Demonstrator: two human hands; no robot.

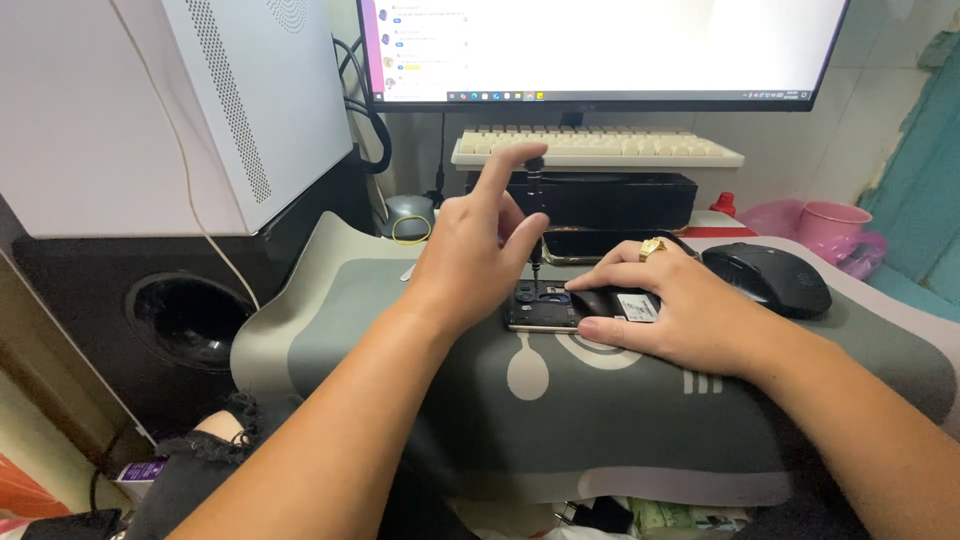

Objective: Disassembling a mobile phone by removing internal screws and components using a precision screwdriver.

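A thin screwdriver (535, 215) is pinched upright by the curled fingers (520, 240) of the left hand (470, 255), the index finger being stretched over its top. Its tip is set into an opened phone (575, 305), which is pressed flat under the spread fingers (615, 272) of the right hand (670, 315). The phone is laid on a grey mat (450, 420) mid-counter. A black mouse (768, 278) is seen just beside the right hand; a keyboard (595, 148) and monitor (600, 50) are set toward the far edge.
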